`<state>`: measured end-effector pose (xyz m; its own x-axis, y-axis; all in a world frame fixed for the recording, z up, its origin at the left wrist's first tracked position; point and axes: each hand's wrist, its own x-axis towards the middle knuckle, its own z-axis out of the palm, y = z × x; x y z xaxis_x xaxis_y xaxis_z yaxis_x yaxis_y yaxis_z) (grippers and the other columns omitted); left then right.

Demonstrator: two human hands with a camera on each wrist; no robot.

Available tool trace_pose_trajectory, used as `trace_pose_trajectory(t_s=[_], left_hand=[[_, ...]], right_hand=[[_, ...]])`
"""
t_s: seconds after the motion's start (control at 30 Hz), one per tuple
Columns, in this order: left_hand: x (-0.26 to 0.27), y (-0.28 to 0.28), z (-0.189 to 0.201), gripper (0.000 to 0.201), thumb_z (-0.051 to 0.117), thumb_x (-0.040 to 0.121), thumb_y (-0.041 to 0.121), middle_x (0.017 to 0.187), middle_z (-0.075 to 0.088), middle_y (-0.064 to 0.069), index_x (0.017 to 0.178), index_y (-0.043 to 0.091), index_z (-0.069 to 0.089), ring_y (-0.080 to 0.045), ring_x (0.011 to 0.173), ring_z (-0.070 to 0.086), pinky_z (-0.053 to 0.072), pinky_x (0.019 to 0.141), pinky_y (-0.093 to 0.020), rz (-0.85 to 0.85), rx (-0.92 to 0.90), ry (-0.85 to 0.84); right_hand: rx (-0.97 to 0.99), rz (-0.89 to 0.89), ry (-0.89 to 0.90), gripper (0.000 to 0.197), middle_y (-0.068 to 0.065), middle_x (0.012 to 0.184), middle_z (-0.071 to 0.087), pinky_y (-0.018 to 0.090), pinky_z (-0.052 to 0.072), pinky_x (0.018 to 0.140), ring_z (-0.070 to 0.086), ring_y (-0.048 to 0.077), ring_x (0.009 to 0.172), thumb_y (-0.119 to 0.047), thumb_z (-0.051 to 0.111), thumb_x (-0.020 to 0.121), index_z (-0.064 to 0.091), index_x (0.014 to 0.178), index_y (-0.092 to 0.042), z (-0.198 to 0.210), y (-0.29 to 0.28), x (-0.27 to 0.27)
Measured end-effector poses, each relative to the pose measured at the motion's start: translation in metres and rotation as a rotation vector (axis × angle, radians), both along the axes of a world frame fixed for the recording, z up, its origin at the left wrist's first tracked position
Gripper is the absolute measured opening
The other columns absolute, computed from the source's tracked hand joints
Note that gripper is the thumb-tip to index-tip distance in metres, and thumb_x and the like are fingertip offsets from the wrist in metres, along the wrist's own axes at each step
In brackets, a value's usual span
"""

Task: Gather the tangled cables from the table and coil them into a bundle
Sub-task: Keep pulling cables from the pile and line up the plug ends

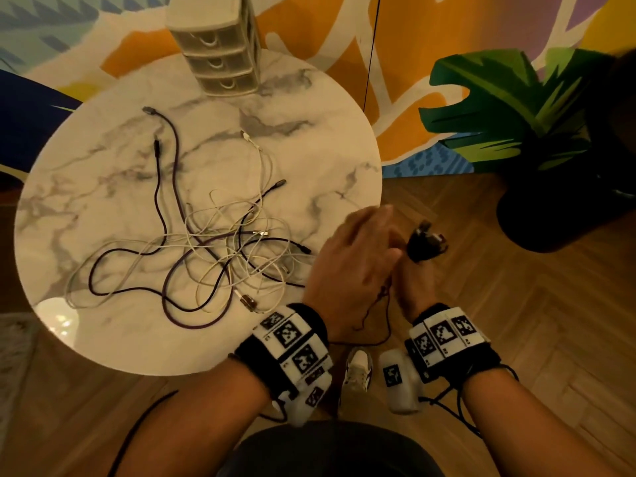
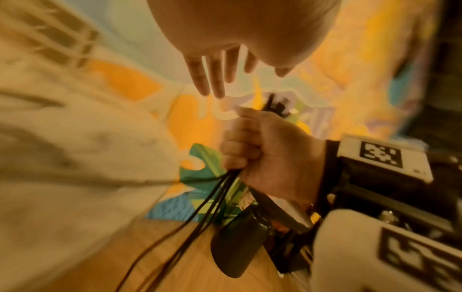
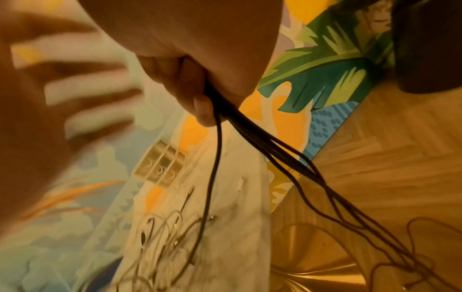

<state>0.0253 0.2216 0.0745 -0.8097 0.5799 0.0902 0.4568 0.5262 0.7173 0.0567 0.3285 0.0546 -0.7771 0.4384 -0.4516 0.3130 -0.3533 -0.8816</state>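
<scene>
Right hand fisted around a black cable bundle off the table's edge, likely to keep coiled loops from slipping; strands dangle toward the floor. Left hand hovers just beside it, fingers straight and slightly apart, holding nothing, probably about to reach for more. Tangled cables, white and dark mixed, lie on the table; drawer unit at the far edge, potted plant to the right, neither obstructing.
</scene>
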Motion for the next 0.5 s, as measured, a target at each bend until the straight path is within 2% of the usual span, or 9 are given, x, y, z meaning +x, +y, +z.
trace_pose_trajectory(t_s=[0.07, 0.13, 0.17, 0.2, 0.23, 0.3, 0.4, 0.47, 0.5], left_hand=[[0.002, -0.02, -0.014, 0.044, 0.049, 0.094, 0.037, 0.127, 0.049, 0.008, 0.136, 0.023, 0.042, -0.01, 0.09, 0.056, 0.044, 0.077, -0.018, 0.088, -0.037, -0.266], [0.005, -0.044, -0.047, 0.029, 0.053, 0.094, 0.027, 0.116, 0.06, 0.003, 0.121, 0.017, 0.056, -0.013, 0.093, 0.059, 0.042, 0.074, -0.013, -0.062, -0.238, -0.51], [0.005, -0.059, -0.066, 0.023, 0.054, 0.093, 0.023, 0.111, 0.064, 0.0, 0.114, 0.016, 0.061, -0.016, 0.097, 0.061, 0.045, 0.078, -0.016, -0.125, -0.316, -0.565], [0.001, -0.075, -0.081, 0.019, 0.053, 0.093, 0.02, 0.107, 0.066, -0.003, 0.109, 0.017, 0.063, -0.019, 0.097, 0.062, 0.048, 0.082, -0.025, -0.131, -0.371, -0.588], [-0.007, -0.088, -0.09, 0.017, 0.052, 0.093, 0.018, 0.1, 0.067, -0.005, 0.104, 0.019, 0.064, -0.022, 0.092, 0.064, 0.051, 0.082, -0.034, -0.079, -0.403, -0.592], [-0.034, -0.111, -0.093, 0.016, 0.051, 0.092, 0.014, 0.088, 0.066, -0.006, 0.096, 0.017, 0.066, -0.027, 0.083, 0.064, 0.051, 0.074, -0.038, 0.086, -0.413, -0.479], [-0.07, -0.132, -0.073, 0.016, 0.051, 0.094, 0.013, 0.093, 0.064, -0.009, 0.095, 0.008, 0.066, -0.025, 0.082, 0.06, 0.045, 0.072, -0.033, 0.326, -0.262, -0.151], [-0.08, -0.134, -0.065, 0.017, 0.05, 0.095, 0.016, 0.097, 0.058, -0.012, 0.096, 0.005, 0.064, -0.023, 0.083, 0.054, 0.038, 0.072, -0.03, 0.369, -0.244, -0.012], [-0.08, -0.133, -0.066, 0.019, 0.049, 0.096, 0.019, 0.1, 0.057, -0.014, 0.098, 0.006, 0.063, -0.025, 0.086, 0.054, 0.037, 0.073, -0.031, 0.331, -0.339, -0.046]], right_hand=[[-0.038, -0.076, 0.002, 0.043, -0.008, 0.046, 0.042, 0.021, 0.034, 0.041, 0.039, 0.006, 0.037, -0.033, 0.046, 0.098, 0.042, 0.06, -0.014, 0.0, 0.009, -0.007], [-0.117, -0.066, 0.056, 0.052, -0.006, 0.041, 0.027, 0.023, 0.027, 0.04, 0.026, 0.011, 0.037, -0.037, 0.04, 0.1, 0.028, 0.054, -0.014, 0.002, 0.015, -0.013], [-0.15, -0.057, 0.077, 0.053, -0.005, 0.042, 0.024, 0.023, 0.026, 0.04, 0.023, 0.012, 0.038, -0.037, 0.038, 0.1, 0.026, 0.054, -0.014, 0.002, 0.017, -0.014], [-0.175, -0.066, 0.087, 0.053, -0.005, 0.042, 0.023, 0.023, 0.026, 0.04, 0.022, 0.012, 0.038, -0.037, 0.038, 0.1, 0.025, 0.054, -0.015, 0.003, 0.019, -0.015], [-0.201, -0.072, 0.106, 0.052, -0.005, 0.043, 0.022, 0.022, 0.026, 0.039, 0.021, 0.012, 0.038, -0.036, 0.038, 0.1, 0.025, 0.054, -0.016, 0.005, 0.022, -0.015], [-0.226, -0.118, 0.141, 0.052, -0.006, 0.043, 0.022, 0.021, 0.024, 0.039, 0.02, 0.011, 0.038, -0.035, 0.039, 0.1, 0.026, 0.053, -0.017, 0.003, 0.031, -0.016], [-0.187, -0.192, 0.168, 0.051, -0.005, 0.044, 0.023, 0.022, 0.024, 0.04, 0.021, 0.012, 0.039, -0.037, 0.041, 0.099, 0.028, 0.054, -0.016, -0.002, 0.044, -0.015], [-0.119, -0.227, 0.16, 0.052, -0.006, 0.043, 0.026, 0.023, 0.029, 0.043, 0.025, 0.012, 0.04, -0.04, 0.042, 0.099, 0.029, 0.053, -0.017, -0.005, 0.044, -0.016], [-0.08, -0.246, 0.145, 0.053, -0.007, 0.043, 0.027, 0.024, 0.031, 0.045, 0.027, 0.012, 0.041, -0.041, 0.042, 0.098, 0.03, 0.052, -0.018, -0.006, 0.042, -0.016]])
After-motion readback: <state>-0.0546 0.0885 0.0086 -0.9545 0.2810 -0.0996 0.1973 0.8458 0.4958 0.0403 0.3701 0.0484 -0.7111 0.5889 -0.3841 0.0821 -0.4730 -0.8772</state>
